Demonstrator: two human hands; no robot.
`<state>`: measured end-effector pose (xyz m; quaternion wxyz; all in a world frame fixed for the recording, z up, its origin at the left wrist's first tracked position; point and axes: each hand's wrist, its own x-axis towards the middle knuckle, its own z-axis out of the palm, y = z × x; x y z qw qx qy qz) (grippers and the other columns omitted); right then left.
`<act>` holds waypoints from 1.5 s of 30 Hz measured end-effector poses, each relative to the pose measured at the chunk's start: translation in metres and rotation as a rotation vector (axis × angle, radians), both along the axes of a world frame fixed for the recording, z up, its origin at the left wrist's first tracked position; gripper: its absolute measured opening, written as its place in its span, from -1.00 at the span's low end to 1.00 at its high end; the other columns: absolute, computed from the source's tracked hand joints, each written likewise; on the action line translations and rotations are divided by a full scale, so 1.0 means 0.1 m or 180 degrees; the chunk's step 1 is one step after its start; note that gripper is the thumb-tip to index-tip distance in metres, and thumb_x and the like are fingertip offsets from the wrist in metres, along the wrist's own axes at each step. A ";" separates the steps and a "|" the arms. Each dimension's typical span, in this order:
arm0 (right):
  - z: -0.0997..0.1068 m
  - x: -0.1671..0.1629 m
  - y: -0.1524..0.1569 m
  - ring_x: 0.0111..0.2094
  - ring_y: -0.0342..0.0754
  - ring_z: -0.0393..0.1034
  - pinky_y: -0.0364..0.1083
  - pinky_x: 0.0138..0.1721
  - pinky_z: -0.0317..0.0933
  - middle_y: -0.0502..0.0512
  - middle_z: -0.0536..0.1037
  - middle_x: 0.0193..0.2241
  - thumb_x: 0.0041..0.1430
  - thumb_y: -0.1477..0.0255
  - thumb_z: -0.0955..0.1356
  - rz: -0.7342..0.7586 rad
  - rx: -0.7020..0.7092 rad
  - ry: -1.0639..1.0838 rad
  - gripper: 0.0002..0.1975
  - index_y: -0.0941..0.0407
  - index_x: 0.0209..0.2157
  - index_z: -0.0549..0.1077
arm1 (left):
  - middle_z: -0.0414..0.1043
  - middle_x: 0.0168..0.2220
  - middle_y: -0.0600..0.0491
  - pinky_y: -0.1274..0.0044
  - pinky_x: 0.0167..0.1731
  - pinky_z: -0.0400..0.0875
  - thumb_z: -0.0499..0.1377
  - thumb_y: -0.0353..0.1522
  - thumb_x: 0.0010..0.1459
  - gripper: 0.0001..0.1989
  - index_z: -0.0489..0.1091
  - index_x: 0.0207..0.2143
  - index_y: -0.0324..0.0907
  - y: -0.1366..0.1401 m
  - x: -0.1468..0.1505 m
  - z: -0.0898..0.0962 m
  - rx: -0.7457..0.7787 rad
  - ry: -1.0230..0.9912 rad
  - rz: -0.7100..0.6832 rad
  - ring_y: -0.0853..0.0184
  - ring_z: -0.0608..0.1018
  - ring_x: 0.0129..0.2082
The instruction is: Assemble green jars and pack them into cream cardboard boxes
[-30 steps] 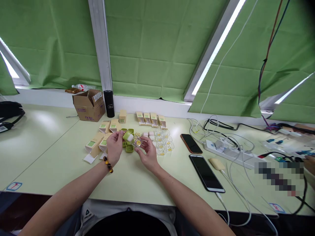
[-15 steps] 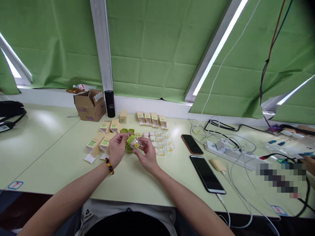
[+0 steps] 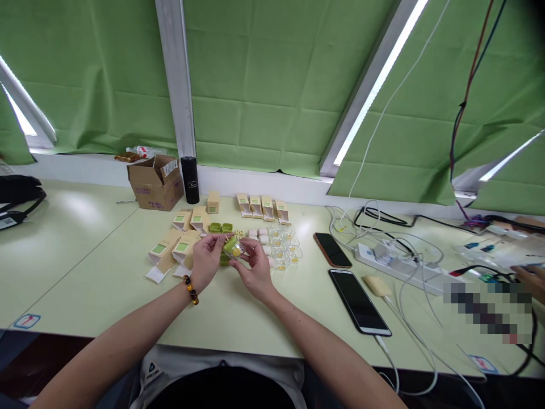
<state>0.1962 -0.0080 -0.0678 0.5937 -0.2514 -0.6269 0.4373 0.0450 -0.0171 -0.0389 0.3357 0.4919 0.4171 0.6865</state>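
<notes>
Both my hands meet over a small box with a green cap and a clear body (image 3: 234, 248), with something yellow inside. My right hand (image 3: 255, 269) grips its clear part between thumb and fingers. My left hand (image 3: 206, 258), with a beaded bracelet at the wrist, pinches at the top of the green cap, where a small yellowish piece partly shows; the fingers hide most of it. Just behind lie green caps (image 3: 221, 227) and small yellow pieces (image 3: 239, 233). To the right stand several clear cases with yellow bits (image 3: 279, 243) and whitish blocks (image 3: 263, 240).
Open cream cartons (image 3: 164, 251) lie left of my hands, more (image 3: 261, 208) at the back. A brown cardboard box (image 3: 155, 183) and black bottle (image 3: 189, 180) stand near the wall. Right are two phones (image 3: 360, 303), a power strip (image 3: 400, 267), cables and another person's hand (image 3: 530, 282).
My left hand has shifted slightly right and its fingers now pinch higher at the cap. The box has turned a little. At the right edge, another person's hand has come further into view.
</notes>
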 end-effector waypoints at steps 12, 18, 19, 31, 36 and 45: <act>0.06 0.00 0.00 0.10 0.04 0.45 0.06 0.07 0.53 0.13 0.41 0.09 0.13 0.33 0.57 -0.0356 0.0009 0.0222 -0.52 -0.03 0.03 0.39 | 0.59 0.02 -0.17 0.38 -0.09 0.59 0.33 -0.09 0.25 -0.49 0.31 0.10 -0.15 -0.14 0.07 0.01 0.0036 -0.0123 -0.0820 0.17 0.67 -0.07; 0.04 0.01 0.02 0.03 -0.01 0.45 0.05 0.03 0.50 0.14 0.38 0.09 0.17 0.35 0.53 -0.0617 0.0074 0.0019 -0.55 -0.01 0.03 0.36 | 0.58 0.03 -0.14 0.41 -0.06 0.58 0.35 -0.16 0.25 -0.52 0.30 0.10 -0.12 -0.12 0.13 -0.06 -0.0026 0.0020 -0.0909 0.19 0.65 -0.01; 0.04 0.01 0.02 0.01 -0.01 0.44 0.05 0.02 0.49 0.13 0.39 0.07 0.16 0.34 0.54 -0.0622 0.0090 -0.0029 -0.55 0.00 0.03 0.36 | 0.58 0.01 -0.13 0.43 -0.09 0.58 0.35 -0.16 0.25 -0.53 0.30 0.09 -0.12 -0.12 0.13 -0.07 -0.0047 -0.0047 -0.0908 0.20 0.65 -0.03; 0.14 0.08 -0.01 -0.12 -0.01 0.38 0.06 -0.05 0.41 0.15 0.37 0.04 0.20 0.48 0.45 -0.0784 0.0608 -0.0676 -0.55 0.00 0.12 0.39 | 0.61 -0.08 -0.09 0.47 -0.24 0.56 0.37 -0.18 0.24 -0.61 0.50 0.03 -0.19 -0.02 0.04 -0.04 -0.0424 -0.1398 -0.1643 0.25 0.65 -0.18; 0.14 0.08 -0.01 0.01 0.06 0.37 0.07 -0.01 0.41 0.17 0.35 0.07 0.18 0.48 0.46 -0.0878 0.0819 -0.0742 -0.55 0.00 0.10 0.42 | 0.61 -0.10 -0.11 0.34 -0.13 0.60 0.35 -0.21 0.26 -0.66 0.49 0.00 -0.20 -0.02 0.06 -0.02 -0.0610 -0.1686 -0.2005 0.19 0.67 -0.17; 0.12 0.08 0.00 -0.02 0.04 0.40 0.09 0.04 0.44 0.14 0.35 0.04 0.22 0.50 0.44 -0.0851 0.0937 -0.0735 -0.55 -0.05 0.13 0.43 | 0.61 -0.06 -0.15 0.19 -0.02 0.57 0.27 -0.21 0.33 -0.68 0.47 0.03 -0.20 -0.03 0.06 0.00 -0.0709 -0.1698 -0.2302 0.10 0.67 -0.11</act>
